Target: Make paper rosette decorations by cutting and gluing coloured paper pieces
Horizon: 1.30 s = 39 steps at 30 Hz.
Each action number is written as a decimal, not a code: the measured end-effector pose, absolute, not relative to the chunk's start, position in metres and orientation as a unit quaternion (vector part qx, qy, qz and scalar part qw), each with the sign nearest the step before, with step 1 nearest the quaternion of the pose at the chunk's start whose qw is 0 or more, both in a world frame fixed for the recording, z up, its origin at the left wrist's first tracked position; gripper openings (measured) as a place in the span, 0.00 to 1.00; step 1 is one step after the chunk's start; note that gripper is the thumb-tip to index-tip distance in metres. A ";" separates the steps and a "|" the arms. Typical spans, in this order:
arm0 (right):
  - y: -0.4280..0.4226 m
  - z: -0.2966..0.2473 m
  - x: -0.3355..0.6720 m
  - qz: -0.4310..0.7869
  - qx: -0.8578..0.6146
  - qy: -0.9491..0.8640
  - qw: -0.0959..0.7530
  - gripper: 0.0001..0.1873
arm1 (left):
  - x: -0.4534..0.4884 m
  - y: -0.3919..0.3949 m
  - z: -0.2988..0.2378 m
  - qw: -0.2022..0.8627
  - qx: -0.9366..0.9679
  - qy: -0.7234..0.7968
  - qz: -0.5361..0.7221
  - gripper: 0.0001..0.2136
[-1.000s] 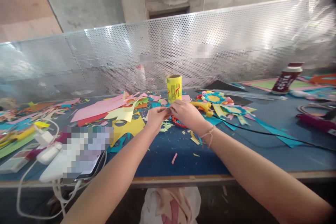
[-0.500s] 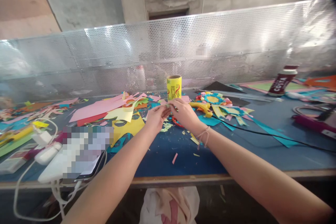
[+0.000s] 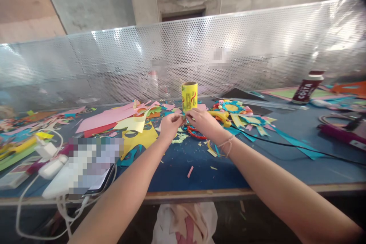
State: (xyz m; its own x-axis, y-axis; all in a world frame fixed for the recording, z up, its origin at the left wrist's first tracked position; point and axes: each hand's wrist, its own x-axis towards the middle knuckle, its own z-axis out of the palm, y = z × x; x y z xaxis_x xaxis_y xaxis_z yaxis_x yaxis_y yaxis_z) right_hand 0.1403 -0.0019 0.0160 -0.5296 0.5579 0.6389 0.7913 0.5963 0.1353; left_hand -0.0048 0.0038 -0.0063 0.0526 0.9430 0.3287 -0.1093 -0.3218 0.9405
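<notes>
My left hand and my right hand meet over the middle of the blue table. Both have their fingers pinched together around something small, too tiny and too covered to name. Right behind them stands a yellow cardboard tube with red print. Under my right hand shows a red scissors handle. Small pale green paper scraps lie beneath the fingers. To the right of my right hand is a yellow glue gun with a black cord.
Pink paper sheets and cut yellow paper lie left. A phone with white cables sits at the front left. A paper flower and a dark red bottle stand right. A perforated metal screen closes the back.
My fingertips have drawn slightly apart, still pinched. My right hand has shifted a little to the right, and more of the red scissors handle shows.
</notes>
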 end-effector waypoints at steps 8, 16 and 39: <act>-0.011 0.020 0.136 -0.288 -0.416 -0.849 0.151 0.10 | -0.003 0.004 -0.008 0.463 0.555 0.367 0.586 0.08; -0.015 0.015 0.129 -0.305 -0.429 -0.838 0.147 0.09 | -0.004 0.004 -0.008 0.458 0.558 0.371 0.584 0.07; -0.026 0.010 0.115 -0.232 -0.421 -0.834 0.271 0.17 | -0.004 -0.003 0.004 0.592 0.391 0.292 0.641 0.06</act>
State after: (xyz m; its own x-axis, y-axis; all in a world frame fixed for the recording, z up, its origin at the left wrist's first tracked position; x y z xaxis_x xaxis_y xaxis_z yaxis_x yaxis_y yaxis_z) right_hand 0.1153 -0.0260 0.0103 -0.4984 0.5763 0.6477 0.8280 0.5379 0.1586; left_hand -0.0043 -0.0032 0.0039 0.0079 0.9878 0.1553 -0.5312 -0.1275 0.8376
